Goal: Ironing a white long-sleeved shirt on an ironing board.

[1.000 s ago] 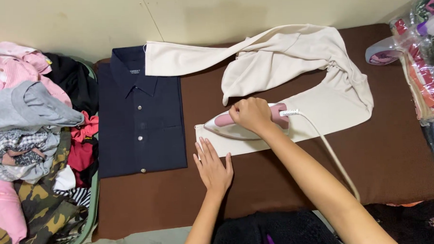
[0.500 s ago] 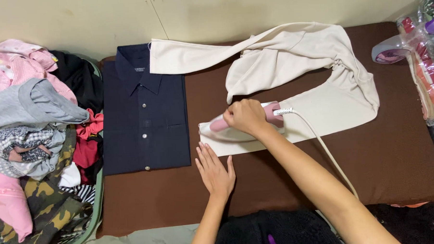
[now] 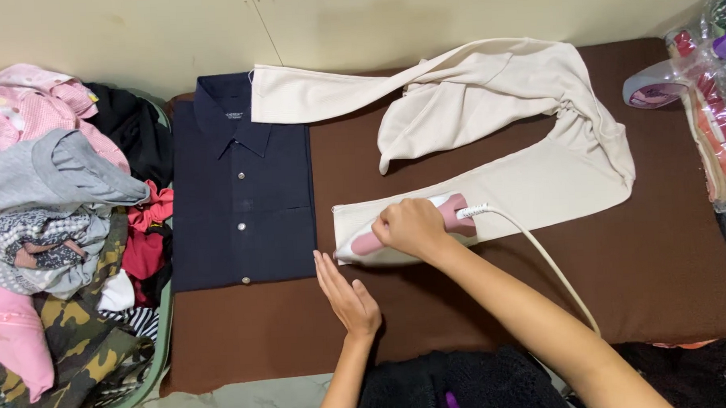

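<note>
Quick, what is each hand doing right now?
Left hand: open, flat on the brown padded cloth surface.
Right hand: closed around the pink and white iron, on the cream trousers.

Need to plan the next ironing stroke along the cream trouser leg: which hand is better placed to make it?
Probably the right hand: it already grips the pink-and-white iron on the cream trousers. The left hand lies flat on the brown pad, beside the hem.

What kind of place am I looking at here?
Most likely a home ironing spot. A right hand presses an iron onto a cream garment on a brown padded mat, beside a folded navy shirt and a basket of mixed clothes.
</note>
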